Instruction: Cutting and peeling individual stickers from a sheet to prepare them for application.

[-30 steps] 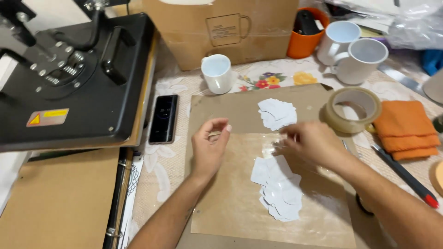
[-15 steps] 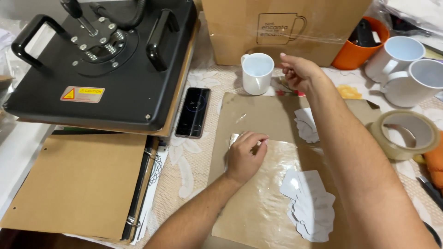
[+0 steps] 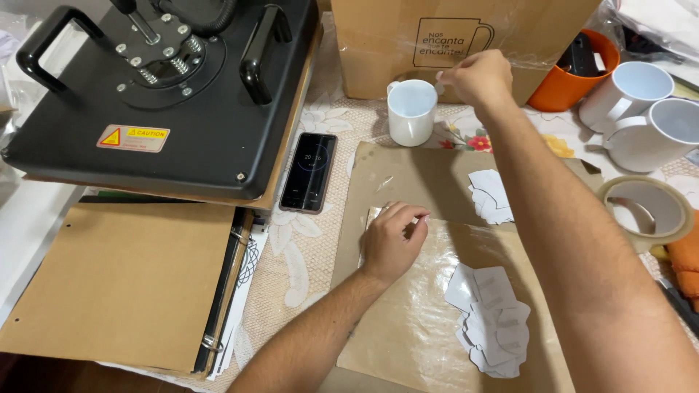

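Note:
My left hand [image 3: 393, 236] rests on a brown paper sheet [image 3: 429, 291] covered with clear film, its fingers curled and pinching a small bit of clear film. My right hand [image 3: 477, 76] is stretched far forward above a white mug [image 3: 411, 113], its fingertips pinched on a tiny white scrap over the mug's rim. Two piles of white cut-out stickers lie on the sheet: one near the far right [image 3: 489, 196], one closer to me [image 3: 494, 320].
A black heat press [image 3: 167, 94] fills the left, a phone [image 3: 309, 172] beside it. A cardboard box [image 3: 451, 36] stands behind the mug. Two white mugs [image 3: 644, 109], an orange cup [image 3: 575, 69], a tape roll [image 3: 644, 211] and a brown folder [image 3: 124, 284] surround the sheet.
My right hand left the sticker pile and reached forward to the white mug. The left hand stayed on the sheet. The view shifted left and closer.

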